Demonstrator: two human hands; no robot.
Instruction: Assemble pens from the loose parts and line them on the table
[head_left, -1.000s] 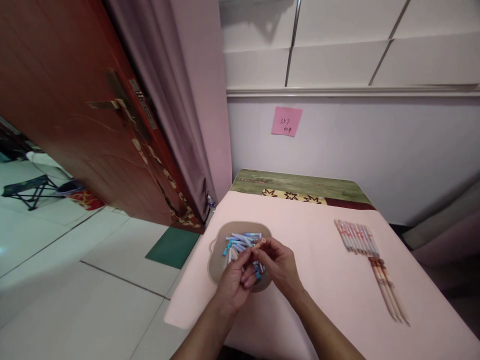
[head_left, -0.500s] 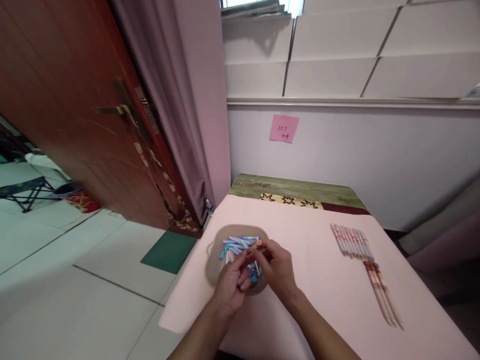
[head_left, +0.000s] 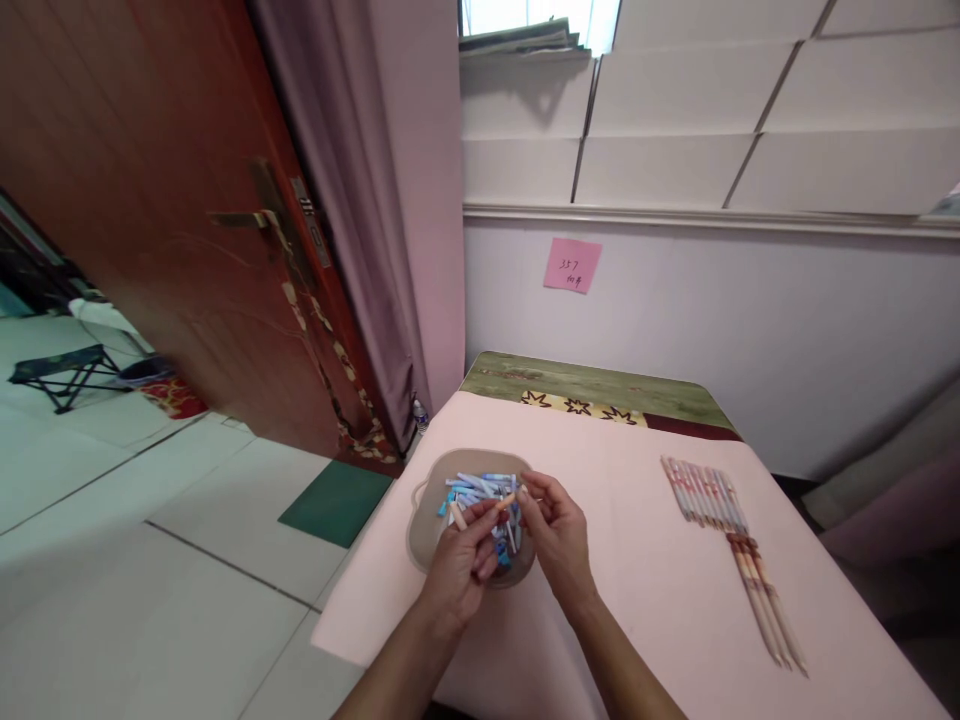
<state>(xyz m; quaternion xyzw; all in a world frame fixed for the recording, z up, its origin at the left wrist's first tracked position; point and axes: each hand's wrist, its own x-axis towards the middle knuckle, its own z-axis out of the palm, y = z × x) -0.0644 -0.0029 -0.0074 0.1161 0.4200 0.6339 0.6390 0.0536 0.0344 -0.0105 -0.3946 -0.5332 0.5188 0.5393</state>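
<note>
Over a beige basin [head_left: 424, 535], my left hand [head_left: 459, 570] is closed around a pen barrel, whose pale beige end [head_left: 457, 516] sticks out on the left. An orange pen piece [head_left: 507, 500] shows between both hands' fingertips. My right hand [head_left: 556, 535] pinches the right end of that orange piece. Whether the beige end and the orange piece are joined is hidden by my left fingers. Below the hands, the basin holds several blue and lilac pen parts [head_left: 480, 485], with bright blue clips [head_left: 502, 553] among them.
Right of the basin, a row of grey-and-pink pens [head_left: 703, 492] lies on the pink-covered table [head_left: 615, 560], with several longer beige-and-brown pens [head_left: 765, 600] below it. A pink note [head_left: 572, 265] is on the wall. A wooden door [head_left: 187, 200] stands at left.
The orange piece, earlier pointing its round end up between my fingertips, now lies more sideways, with more of its length showing. The beige end shows more clearly at left. The camera view has shifted slightly.
</note>
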